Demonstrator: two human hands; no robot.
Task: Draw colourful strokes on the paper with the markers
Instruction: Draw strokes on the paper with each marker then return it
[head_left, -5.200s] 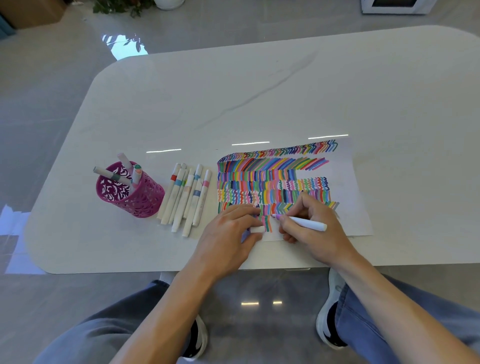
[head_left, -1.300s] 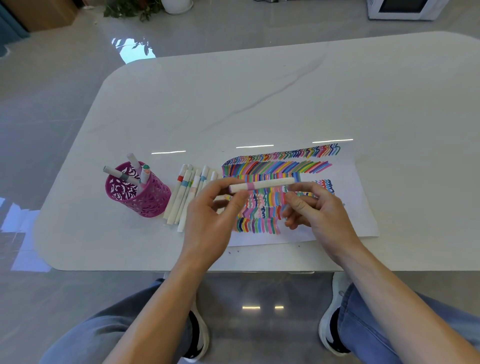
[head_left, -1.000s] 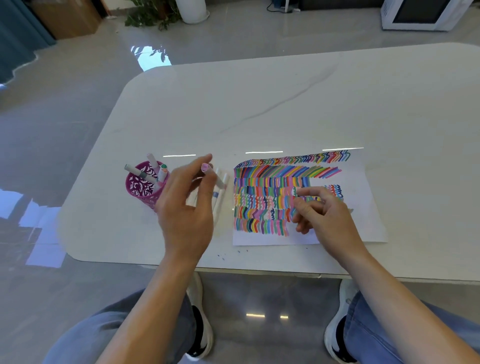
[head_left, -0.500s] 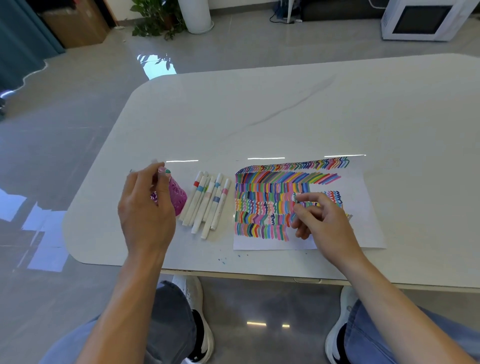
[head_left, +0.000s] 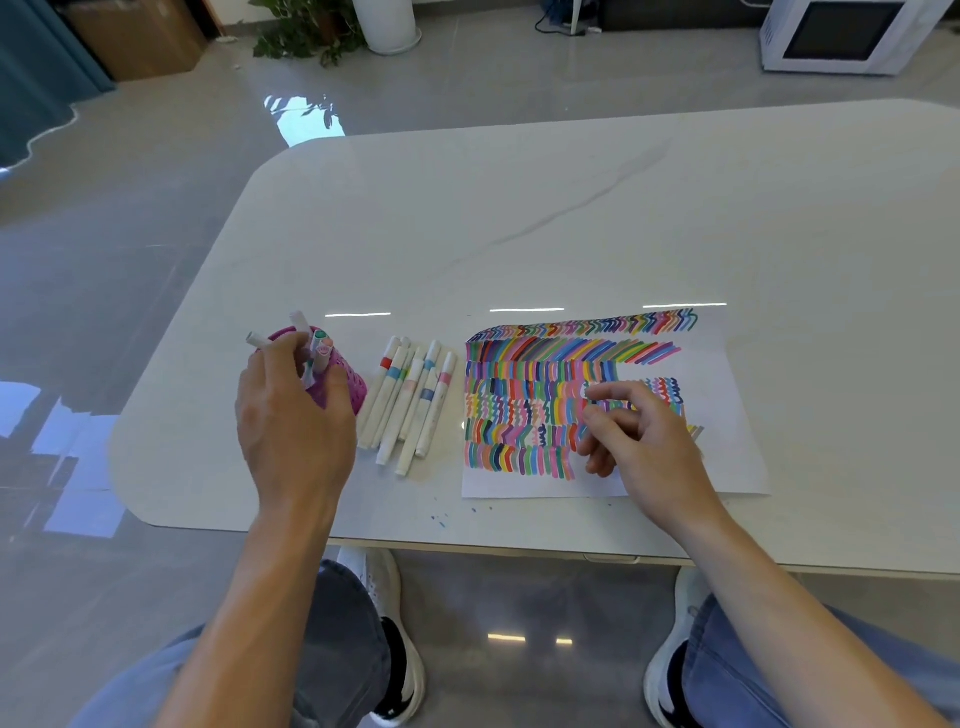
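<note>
Pink lattice cup (head_left: 350, 387): left hand (head_left: 291, 421) grip unclear; right hand (head_left: 644, 441) fingers (head_left: 610, 391) loose on paper (head_left: 727, 415).

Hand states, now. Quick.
Left hand: fingers among the markers in the pink holder; grip cannot be told.
Right hand: open, loosely curled over the paper, holding nothing.

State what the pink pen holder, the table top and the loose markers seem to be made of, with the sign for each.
Pink pen holder: likely painted metal or plastic; thin wall with cut-out pattern.
Table top: glossy stone or stone-look slab; grey vein, sharp light reflections.
Loose markers: probably matt white plastic; smooth tubes with coloured bands.
</note>
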